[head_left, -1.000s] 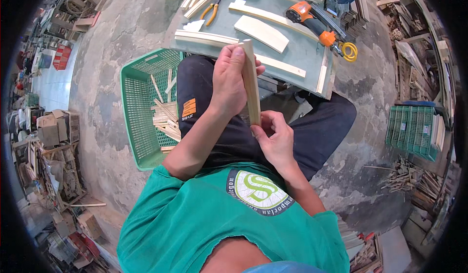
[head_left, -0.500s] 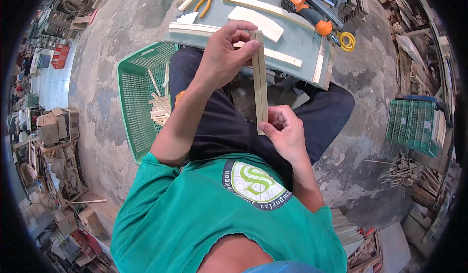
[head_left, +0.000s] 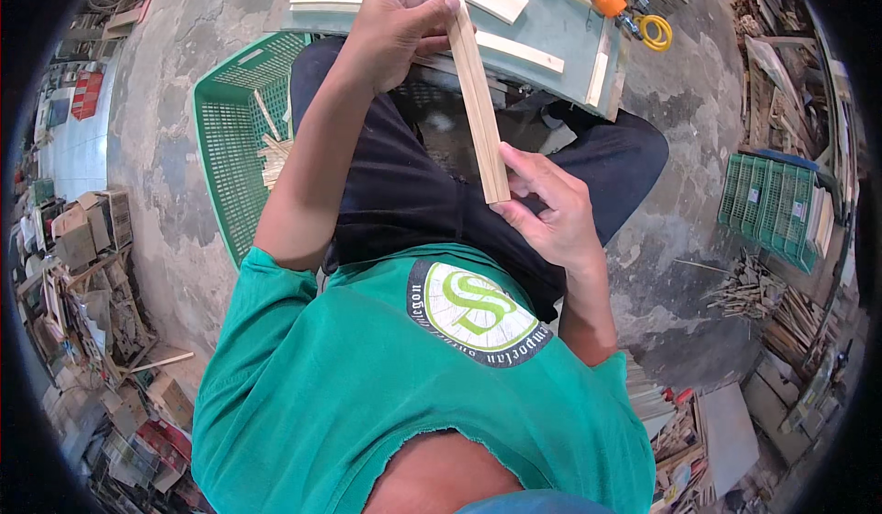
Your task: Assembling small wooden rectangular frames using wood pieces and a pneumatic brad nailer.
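left hand (head_left: 390, 32), right hand (head_left: 551, 206): each grip grasping wooden slat (head_left: 475, 91) | green basket (head_left: 230, 137) beside left knee

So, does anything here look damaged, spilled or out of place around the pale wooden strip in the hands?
Nothing stands out. The pale wooden strip looks straight and whole, held at its ends by the left hand and right hand. Offcuts lie inside the green plastic basket, none spilled.
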Demonstrator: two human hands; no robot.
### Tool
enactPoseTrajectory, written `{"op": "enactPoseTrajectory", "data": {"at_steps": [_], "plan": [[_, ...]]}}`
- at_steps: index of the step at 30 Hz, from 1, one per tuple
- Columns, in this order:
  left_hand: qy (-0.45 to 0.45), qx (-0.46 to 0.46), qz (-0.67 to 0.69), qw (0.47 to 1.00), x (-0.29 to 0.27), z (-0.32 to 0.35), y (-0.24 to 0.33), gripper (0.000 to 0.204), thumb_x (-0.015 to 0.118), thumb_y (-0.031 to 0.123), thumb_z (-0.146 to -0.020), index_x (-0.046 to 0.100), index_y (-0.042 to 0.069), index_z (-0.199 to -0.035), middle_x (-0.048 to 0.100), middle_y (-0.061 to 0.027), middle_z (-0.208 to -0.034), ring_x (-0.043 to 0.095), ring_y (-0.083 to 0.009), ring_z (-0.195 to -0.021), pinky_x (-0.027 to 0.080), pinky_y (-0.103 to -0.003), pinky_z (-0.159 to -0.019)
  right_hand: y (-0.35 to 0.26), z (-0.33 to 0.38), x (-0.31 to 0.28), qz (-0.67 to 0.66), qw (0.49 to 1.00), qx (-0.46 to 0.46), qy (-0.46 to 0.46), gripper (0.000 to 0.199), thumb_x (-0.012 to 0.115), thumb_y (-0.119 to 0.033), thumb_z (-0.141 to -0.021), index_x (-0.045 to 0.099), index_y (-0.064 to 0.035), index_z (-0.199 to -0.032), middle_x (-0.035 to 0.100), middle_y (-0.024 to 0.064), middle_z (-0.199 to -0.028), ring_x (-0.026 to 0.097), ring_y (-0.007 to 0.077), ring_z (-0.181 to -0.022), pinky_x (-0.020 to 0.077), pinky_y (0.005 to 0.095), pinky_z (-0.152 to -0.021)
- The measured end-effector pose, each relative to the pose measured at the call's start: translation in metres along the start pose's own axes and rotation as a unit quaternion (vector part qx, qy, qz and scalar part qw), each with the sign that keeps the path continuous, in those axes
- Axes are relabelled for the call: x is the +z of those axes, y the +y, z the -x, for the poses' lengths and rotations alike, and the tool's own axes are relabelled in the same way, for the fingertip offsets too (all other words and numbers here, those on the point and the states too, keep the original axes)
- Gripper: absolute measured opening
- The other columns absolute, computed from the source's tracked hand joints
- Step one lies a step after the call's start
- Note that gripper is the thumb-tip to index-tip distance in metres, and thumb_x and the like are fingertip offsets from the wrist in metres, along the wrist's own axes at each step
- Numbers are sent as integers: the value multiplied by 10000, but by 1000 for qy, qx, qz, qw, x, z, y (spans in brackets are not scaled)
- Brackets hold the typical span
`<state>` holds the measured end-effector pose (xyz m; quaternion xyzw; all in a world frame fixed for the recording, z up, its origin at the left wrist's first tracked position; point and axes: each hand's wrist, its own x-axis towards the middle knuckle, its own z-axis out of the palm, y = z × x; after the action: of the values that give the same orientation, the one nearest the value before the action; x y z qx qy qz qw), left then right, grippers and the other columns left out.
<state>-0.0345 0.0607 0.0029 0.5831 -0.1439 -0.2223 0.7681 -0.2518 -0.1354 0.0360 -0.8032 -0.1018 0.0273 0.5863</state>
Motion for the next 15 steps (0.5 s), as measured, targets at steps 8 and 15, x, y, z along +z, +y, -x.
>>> {"op": "enactPoseTrajectory", "data": {"at_steps": [8,15], "plan": [[61,-49,75,994,-10,15,-8,334,610,202,-996,508,25,-1261,694,-149,-1085,723,-237,-964,625,-364,-831,10,-16,16,8,998,-55,1,681,775,84,-717,589,-26,-1362,682,155,-1149,686,176,-873,567,290,-766],[154,-102,367,912,-26,68,-36,293,459,248,-1046,541,7,-1189,641,-88,-951,670,-212,-863,581,-388,-808,18,-86,38,134,980,-95,-112,542,824,-86,-745,628,-45,-1249,669,134,-1160,696,298,-957,581,358,-810]]}}
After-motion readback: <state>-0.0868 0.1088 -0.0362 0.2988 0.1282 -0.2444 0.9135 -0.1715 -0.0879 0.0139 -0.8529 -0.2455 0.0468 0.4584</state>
